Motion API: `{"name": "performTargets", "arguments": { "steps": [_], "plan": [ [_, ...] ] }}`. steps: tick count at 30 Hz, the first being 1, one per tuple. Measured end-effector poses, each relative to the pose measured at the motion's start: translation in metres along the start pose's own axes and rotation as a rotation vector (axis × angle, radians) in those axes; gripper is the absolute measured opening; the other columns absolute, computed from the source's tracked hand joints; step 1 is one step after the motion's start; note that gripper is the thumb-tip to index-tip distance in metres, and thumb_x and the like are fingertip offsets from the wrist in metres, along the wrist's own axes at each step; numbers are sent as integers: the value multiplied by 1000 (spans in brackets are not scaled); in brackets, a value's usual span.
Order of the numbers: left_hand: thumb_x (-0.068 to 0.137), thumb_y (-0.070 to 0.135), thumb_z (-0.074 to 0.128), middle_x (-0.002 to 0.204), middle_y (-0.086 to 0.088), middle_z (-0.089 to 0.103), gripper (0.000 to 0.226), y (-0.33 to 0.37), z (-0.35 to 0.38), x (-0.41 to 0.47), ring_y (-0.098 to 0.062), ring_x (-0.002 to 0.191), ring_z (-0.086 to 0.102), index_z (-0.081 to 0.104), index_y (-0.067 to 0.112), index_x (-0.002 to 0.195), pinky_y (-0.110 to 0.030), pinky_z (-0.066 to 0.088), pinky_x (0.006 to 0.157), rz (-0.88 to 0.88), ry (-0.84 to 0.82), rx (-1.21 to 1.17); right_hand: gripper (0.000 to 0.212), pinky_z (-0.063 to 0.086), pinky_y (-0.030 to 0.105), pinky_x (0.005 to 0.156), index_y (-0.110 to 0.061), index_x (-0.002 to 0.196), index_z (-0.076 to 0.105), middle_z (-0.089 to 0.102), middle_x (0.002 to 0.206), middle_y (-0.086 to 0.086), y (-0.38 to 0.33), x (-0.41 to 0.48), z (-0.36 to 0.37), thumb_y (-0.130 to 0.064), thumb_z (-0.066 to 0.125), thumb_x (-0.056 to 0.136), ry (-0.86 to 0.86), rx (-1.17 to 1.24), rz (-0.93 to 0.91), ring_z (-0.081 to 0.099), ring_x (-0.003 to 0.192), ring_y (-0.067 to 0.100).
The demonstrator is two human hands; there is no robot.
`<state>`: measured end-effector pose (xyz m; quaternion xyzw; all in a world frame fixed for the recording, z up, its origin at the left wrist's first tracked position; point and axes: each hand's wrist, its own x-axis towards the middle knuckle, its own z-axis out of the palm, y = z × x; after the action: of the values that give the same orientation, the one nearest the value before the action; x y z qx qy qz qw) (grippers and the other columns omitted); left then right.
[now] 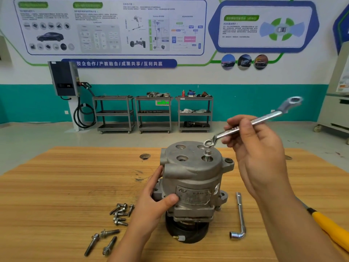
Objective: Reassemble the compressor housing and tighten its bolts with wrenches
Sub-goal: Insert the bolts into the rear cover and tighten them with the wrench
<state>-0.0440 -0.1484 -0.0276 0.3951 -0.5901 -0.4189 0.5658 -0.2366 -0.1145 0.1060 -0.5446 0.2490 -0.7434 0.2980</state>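
The grey compressor housing (192,178) stands upright on its black pulley at the middle of the wooden table (66,186). One bolt (208,154) sticks up, partly inserted, from a hole in its top face. My left hand (156,197) grips the housing's left side, thumb on the front. My right hand (253,148) pinches the shaft of a silver double ring wrench (251,122). The wrench's lower ring hovers just above and slightly behind the bolt head, apart from it.
Several short bolts (120,214) lie in a heap left of the housing, with three long bolts (103,241) nearer the front edge. An L-shaped socket wrench (239,218) lies to the right. A yellow-handled tool (328,225) rests at the far right. A hole (145,156) pierces the tabletop behind.
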Motion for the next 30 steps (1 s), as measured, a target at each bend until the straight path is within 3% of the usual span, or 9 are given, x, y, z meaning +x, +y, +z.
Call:
{"name": "performTargets", "arguments": {
  "steps": [5, 8, 12, 15, 18, 20, 23, 26, 30],
  "plan": [
    [31, 75, 82, 134, 10, 56, 117, 0, -1, 0, -5, 115, 58, 45, 39, 136, -33, 51, 94, -10, -8, 9, 16, 48, 19, 52, -12, 88, 46, 66, 63, 0, 10, 18, -9, 0, 43, 97, 3, 44, 237, 57, 52, 10],
    [30, 77, 80, 134, 15, 55, 114, 0, 0, -1, -1, 116, 57, 46, 43, 133, -25, 51, 89, -5, 0, 12, 19, 45, 21, 50, -17, 94, 47, 65, 65, 2, 16, 26, -9, 2, 46, 93, 68, -29, 282, 55, 53, 9],
    [30, 76, 81, 135, 14, 55, 115, 0, 1, -1, -1, 116, 56, 46, 40, 134, -18, 52, 86, -2, 9, 2, 18, 37, 30, 69, -24, 90, 53, 63, 100, 13, 29, 26, -10, -7, 56, 86, 95, -174, 371, 55, 79, 14],
    [30, 76, 81, 136, 10, 54, 119, 0, 1, -1, -7, 119, 56, 44, 38, 137, -34, 51, 96, -5, 1, 10, 14, 34, 35, 80, -18, 86, 54, 70, 103, 9, 33, 16, -12, -5, 51, 91, 149, -114, 399, 58, 92, 18],
    [29, 79, 79, 137, 13, 52, 117, 1, 0, -2, -8, 123, 53, 44, 42, 135, -43, 46, 102, -15, 13, 28, 19, 38, 31, 76, -24, 98, 46, 73, 75, -1, 32, 2, -11, -6, 45, 96, 232, 3, 286, 65, 80, 10],
    [30, 79, 79, 138, 13, 51, 116, 0, 1, -2, -7, 124, 52, 44, 43, 134, -41, 46, 102, -11, 15, 34, 14, 40, 29, 75, -24, 98, 45, 74, 78, -1, 32, -13, -9, -11, 41, 99, 286, 37, 190, 66, 78, 7],
    [31, 79, 79, 136, 17, 52, 106, 0, 1, -2, 0, 118, 54, 46, 51, 128, -25, 51, 92, 2, 15, 36, 19, 44, 26, 79, -31, 93, 49, 73, 90, -1, 32, -38, -2, -29, 31, 101, 353, -28, -10, 65, 84, 13],
    [32, 78, 79, 136, 15, 53, 104, 1, 1, -2, -5, 120, 54, 46, 52, 127, -37, 49, 98, -3, 26, 35, 19, 49, 30, 83, -38, 98, 48, 69, 102, 0, 36, -58, 5, -37, 30, 101, 211, -266, -345, 62, 90, 22],
    [33, 78, 79, 136, 10, 54, 112, 2, 1, -2, -9, 121, 55, 45, 45, 134, -44, 48, 100, -1, 20, 32, 28, 46, 35, 79, -17, 104, 59, 67, 109, -1, 41, -62, 9, -38, 41, 100, -4, -658, -642, 60, 95, 16]
  ]
}}
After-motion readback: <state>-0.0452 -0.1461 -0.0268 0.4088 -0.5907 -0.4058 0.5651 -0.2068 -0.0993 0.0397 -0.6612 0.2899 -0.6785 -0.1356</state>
